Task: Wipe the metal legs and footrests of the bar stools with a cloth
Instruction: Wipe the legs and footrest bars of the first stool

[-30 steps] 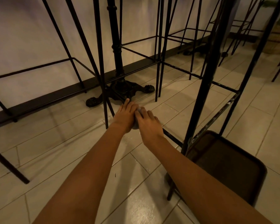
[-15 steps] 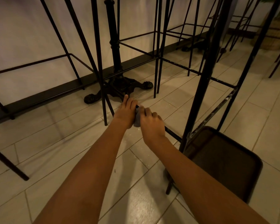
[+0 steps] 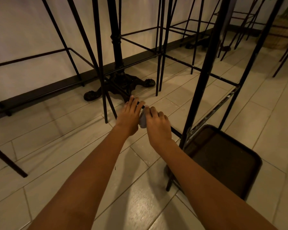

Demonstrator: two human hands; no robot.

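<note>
Low down, the right hand point(image 3: 158, 125) grips a grey cloth point(image 3: 142, 120) on the footrest bar point(image 3: 176, 132), left hand point(image 3: 129, 117) resting flat alongside.

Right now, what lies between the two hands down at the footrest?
A bunched grey cloth sits between the left hand and the right hand, at the thin black footrest bar. The head view shows it.

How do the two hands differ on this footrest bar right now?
The left hand lies with fingers stretched nearly straight over the footrest bar; the right hand curls its fingers around the grey cloth. The left hand reaches farther from the camera than the right hand. Both are at the same low bar.
</note>
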